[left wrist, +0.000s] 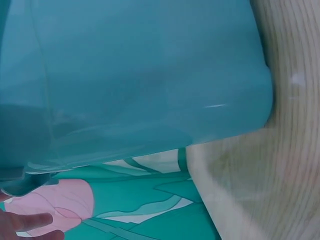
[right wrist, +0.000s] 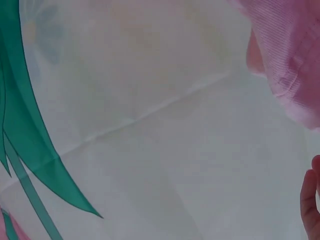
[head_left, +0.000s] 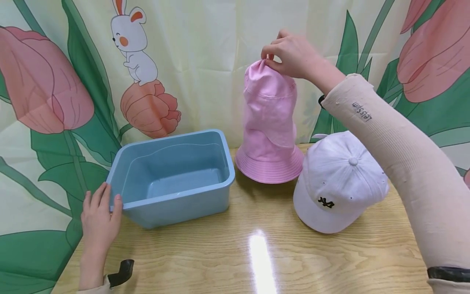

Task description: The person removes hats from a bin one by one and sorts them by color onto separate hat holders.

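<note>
My right hand pinches the gathered top of a pink bucket hat between thumb and fingers. The hat hangs tall, its stitched brim spread low over the table and a wavy fabric edge showing partway down its side. In the right wrist view, part of the pink hat shows at upper right, with a few fingertips below it. At the left corner of a blue plastic bin, my left hand rests with fairly straight fingers on the rim. The left wrist view shows the bin's smooth outer wall up close.
A white baseball cap with a small black logo sits right of the pink hat, beneath my right forearm. The bin's inside shows a bare floor. Behind the wooden table hangs a curtain printed with tulips and a rabbit.
</note>
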Demonstrator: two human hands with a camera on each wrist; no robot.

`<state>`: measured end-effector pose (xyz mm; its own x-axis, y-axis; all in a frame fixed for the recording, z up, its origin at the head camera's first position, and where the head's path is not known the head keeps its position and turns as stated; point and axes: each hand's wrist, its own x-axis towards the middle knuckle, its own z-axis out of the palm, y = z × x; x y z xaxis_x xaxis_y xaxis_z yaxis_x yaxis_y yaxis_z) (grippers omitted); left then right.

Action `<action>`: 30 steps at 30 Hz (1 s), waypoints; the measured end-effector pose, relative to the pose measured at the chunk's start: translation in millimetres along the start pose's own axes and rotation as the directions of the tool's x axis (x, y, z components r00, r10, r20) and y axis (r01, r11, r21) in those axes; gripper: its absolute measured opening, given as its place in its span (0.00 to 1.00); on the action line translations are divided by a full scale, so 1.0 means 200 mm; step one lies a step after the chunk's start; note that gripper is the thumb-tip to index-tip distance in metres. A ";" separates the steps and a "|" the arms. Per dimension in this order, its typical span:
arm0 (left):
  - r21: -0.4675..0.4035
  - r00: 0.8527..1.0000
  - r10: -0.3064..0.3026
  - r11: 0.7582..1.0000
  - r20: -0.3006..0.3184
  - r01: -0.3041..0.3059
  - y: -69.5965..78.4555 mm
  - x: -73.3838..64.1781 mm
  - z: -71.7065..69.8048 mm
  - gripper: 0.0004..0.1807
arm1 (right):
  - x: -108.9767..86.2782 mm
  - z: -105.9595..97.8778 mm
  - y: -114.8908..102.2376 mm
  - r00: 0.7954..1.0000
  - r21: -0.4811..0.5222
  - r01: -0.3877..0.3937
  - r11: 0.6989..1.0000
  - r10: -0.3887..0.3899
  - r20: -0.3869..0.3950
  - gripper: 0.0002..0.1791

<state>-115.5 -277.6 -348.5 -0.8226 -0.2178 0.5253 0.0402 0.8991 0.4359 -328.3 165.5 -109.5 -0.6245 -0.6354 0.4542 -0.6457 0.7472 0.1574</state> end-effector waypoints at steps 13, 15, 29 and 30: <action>-0.555 0.954 0.284 0.811 0.095 -0.186 0.78 0.37 -0.11 0.16 | -0.01 0.03 -0.01 0.987 0.040 -0.056 0.998 0.049 0.154 0.10; -0.593 0.938 0.265 0.801 0.225 -0.084 0.90 0.44 -0.09 0.16 | -0.02 0.03 -0.01 0.987 0.041 -0.067 0.997 0.060 0.148 0.10; -0.247 0.809 0.513 0.856 0.286 -0.455 0.90 0.17 0.21 0.22 | -0.15 -0.09 0.12 0.970 -0.028 -0.078 0.997 0.082 0.231 0.07; -0.217 0.801 0.524 0.851 0.288 -0.479 0.89 0.16 0.23 0.23 | -0.17 -0.09 0.14 0.966 -0.034 -0.090 0.995 0.095 0.239 0.07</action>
<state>-160.4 -107.0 -289.0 -0.8012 0.4062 0.4394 0.5512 0.7868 0.2777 -316.7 210.8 -105.1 -0.7700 -0.5894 0.2444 -0.5716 0.8074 0.1462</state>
